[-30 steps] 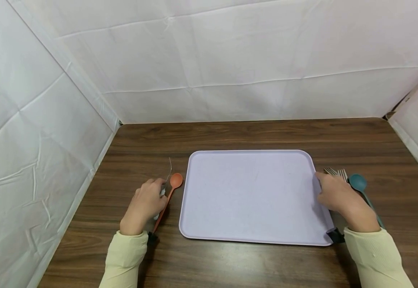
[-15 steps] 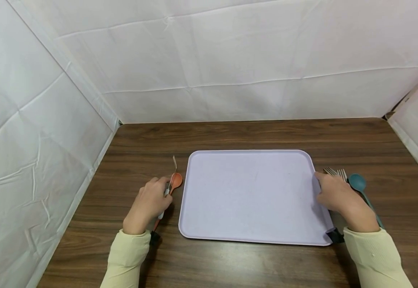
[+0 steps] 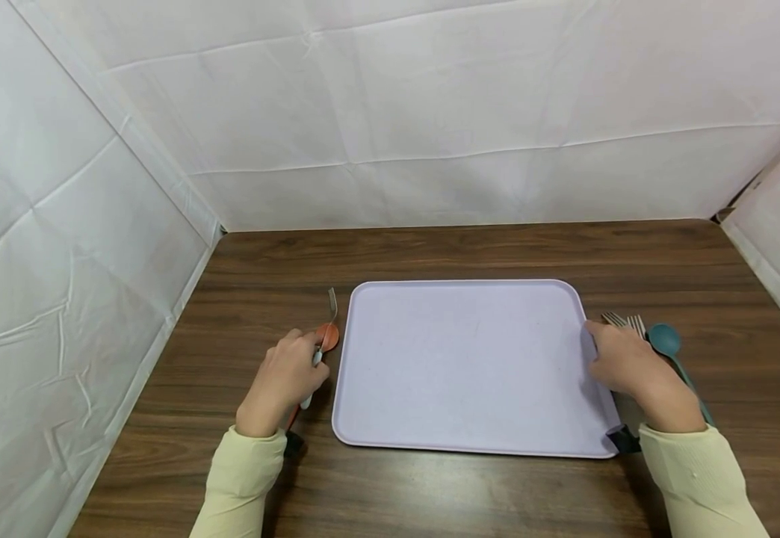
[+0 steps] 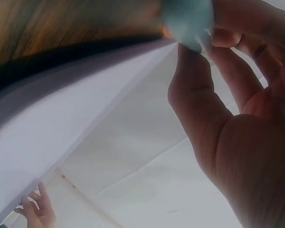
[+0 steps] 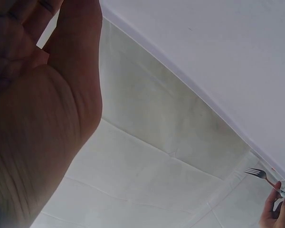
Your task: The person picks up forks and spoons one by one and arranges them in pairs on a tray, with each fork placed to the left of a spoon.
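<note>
With thumb and fingers, my left hand (image 3: 285, 381) pinches a fork (image 3: 333, 302) by its pale handle (image 4: 189, 21). In the head view the fork's metal neck crosses over the bowl of an orange spoon (image 3: 329, 340), whose handle is mostly hidden by the hand. The right wrist view shows the fork's tines (image 5: 252, 171) raised off the table. My right hand (image 3: 635, 366) grips the right rim of a pale lilac tray (image 3: 464, 366), its thumb (image 5: 80, 57) against the edge.
Right of the tray lie forks (image 3: 636, 326), partly hidden by my right hand, and a teal spoon (image 3: 664, 340). The dark wooden table (image 3: 464, 254) is bounded by white sheeting (image 3: 430, 112) at the back and sides.
My left hand has moved slightly right with the fork, which has swung from left of the orange spoon to across its bowl. The right hand and tray have stayed in place.
</note>
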`<state>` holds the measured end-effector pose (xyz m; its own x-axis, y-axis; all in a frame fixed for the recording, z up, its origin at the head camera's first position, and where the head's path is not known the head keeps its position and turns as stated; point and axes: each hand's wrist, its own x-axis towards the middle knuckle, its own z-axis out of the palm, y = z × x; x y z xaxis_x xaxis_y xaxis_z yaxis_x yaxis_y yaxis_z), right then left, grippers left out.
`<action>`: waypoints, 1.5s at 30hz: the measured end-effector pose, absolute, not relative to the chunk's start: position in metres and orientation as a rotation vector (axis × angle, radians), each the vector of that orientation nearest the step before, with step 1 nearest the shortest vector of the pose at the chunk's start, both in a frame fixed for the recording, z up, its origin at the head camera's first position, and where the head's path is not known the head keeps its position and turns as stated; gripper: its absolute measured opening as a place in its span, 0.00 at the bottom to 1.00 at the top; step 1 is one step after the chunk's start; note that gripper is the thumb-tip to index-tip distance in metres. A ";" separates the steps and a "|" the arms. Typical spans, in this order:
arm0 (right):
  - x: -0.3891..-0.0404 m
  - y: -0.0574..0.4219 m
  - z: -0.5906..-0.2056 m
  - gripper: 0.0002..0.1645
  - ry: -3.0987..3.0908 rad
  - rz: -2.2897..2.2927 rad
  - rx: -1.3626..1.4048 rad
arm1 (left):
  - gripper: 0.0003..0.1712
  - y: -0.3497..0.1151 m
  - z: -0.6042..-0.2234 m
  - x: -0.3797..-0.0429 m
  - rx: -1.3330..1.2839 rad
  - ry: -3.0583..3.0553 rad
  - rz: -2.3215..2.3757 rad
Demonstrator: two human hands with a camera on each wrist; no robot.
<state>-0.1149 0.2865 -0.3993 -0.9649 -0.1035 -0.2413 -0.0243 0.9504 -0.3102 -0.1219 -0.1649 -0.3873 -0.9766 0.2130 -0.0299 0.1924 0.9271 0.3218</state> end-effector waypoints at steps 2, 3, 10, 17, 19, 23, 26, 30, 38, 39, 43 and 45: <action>-0.115 0.287 -0.400 0.38 2.847 -0.450 -0.092 | 0.10 -0.164 -0.387 -0.122 0.310 3.015 0.501; -0.115 0.287 -0.400 0.38 2.845 -0.451 -0.089 | 0.09 -0.163 -0.387 -0.122 0.308 3.010 0.504; -0.115 0.286 -0.399 0.39 2.841 -0.450 -0.079 | 0.05 -0.160 -0.386 -0.123 0.314 3.014 0.512; -0.114 0.283 -0.398 0.39 2.818 -0.461 -0.044 | 0.06 -0.157 -0.387 -0.123 0.356 3.019 0.536; -0.114 0.283 -0.398 0.39 2.817 -0.465 -0.044 | 0.06 -0.157 -0.387 -0.123 0.366 3.025 0.541; -0.114 0.284 -0.398 0.39 2.829 -0.470 -0.063 | 0.08 -0.155 -0.388 -0.123 0.408 3.053 0.526; -0.114 0.285 -0.399 0.38 2.838 -0.482 -0.077 | 0.11 -0.153 -0.388 -0.122 0.441 3.059 0.521; -0.115 0.285 -0.400 0.38 2.836 -0.500 -0.079 | 0.10 -0.152 -0.389 -0.123 0.455 3.057 0.533; -0.115 0.286 -0.400 0.38 2.829 -0.487 -0.077 | 0.08 -0.146 -0.389 -0.123 0.419 3.053 0.537; -0.115 0.286 -0.400 0.38 2.830 -0.485 -0.075 | 0.08 -0.146 -0.389 -0.123 0.418 3.048 0.534; -0.115 0.286 -0.401 0.38 2.828 -0.483 -0.073 | 0.09 -0.144 -0.389 -0.123 0.415 3.040 0.533; -0.115 0.285 -0.401 0.38 2.830 -0.483 -0.072 | 0.08 -0.143 -0.389 -0.123 0.409 3.040 0.531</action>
<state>-0.1149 0.2853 -0.4009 -0.9627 -0.0935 -0.2540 -0.0039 0.9431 -0.3324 -0.1231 -0.1435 -0.3895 -0.9651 0.2613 0.0169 0.2516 0.9074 0.3365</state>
